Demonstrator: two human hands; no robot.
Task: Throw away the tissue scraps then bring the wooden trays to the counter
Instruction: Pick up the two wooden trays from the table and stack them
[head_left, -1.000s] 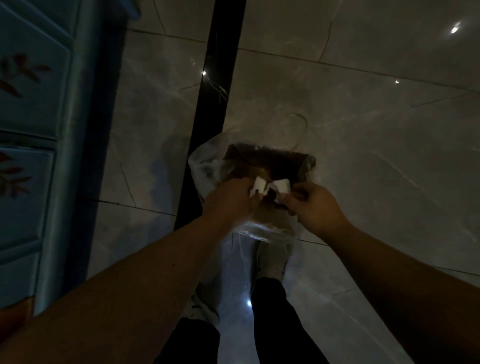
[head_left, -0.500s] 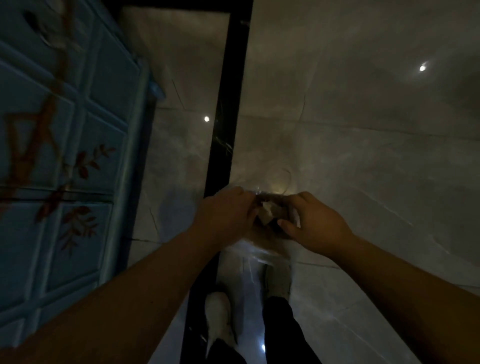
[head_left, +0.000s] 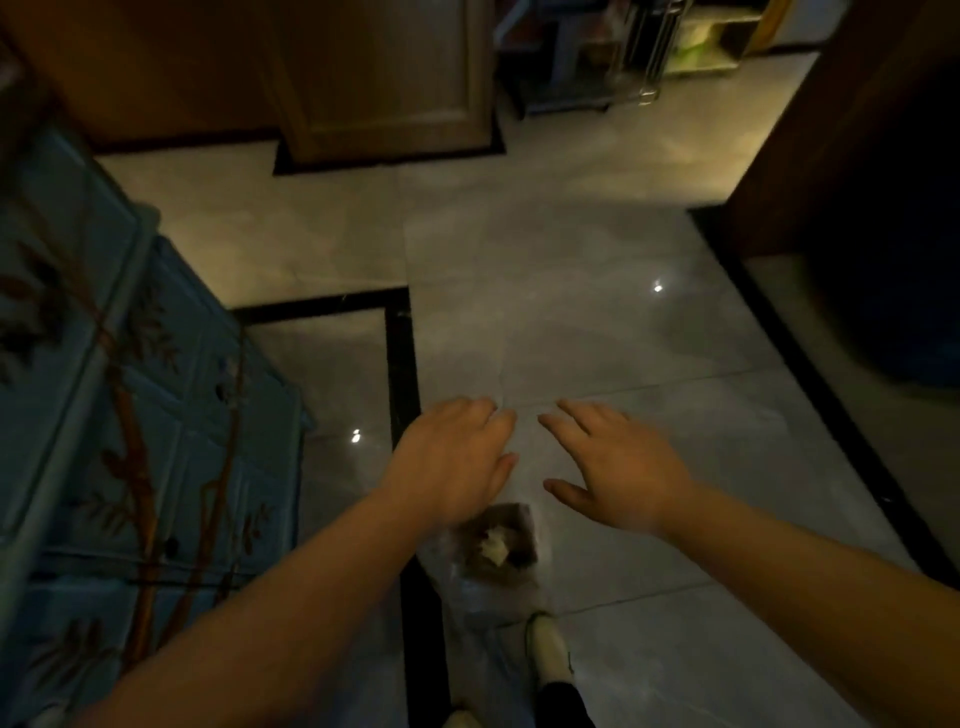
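On the floor below my hands stands a small brown bin box lined with a clear plastic bag (head_left: 524, 530). White tissue scraps (head_left: 494, 546) lie inside it. My left hand (head_left: 452, 462) hovers above the box's left edge, fingers loosely spread and holding nothing. To the right of it my right hand (head_left: 618, 473) is also raised, empty, with its fingers apart. No wooden trays are in view.
A blue painted cabinet (head_left: 104, 395) fills the left side. A wooden door (head_left: 384, 78) stands ahead, a metal rack (head_left: 613, 57) is at the back right, and dark furniture (head_left: 857, 156) lines the right. My shoe (head_left: 545, 649) stands on the grey tiled floor (head_left: 571, 312).
Both hands let go of the tissue scraps, which now lie in the bin box. My hands lifted and opened, and my head tilted up from the floor toward the room.
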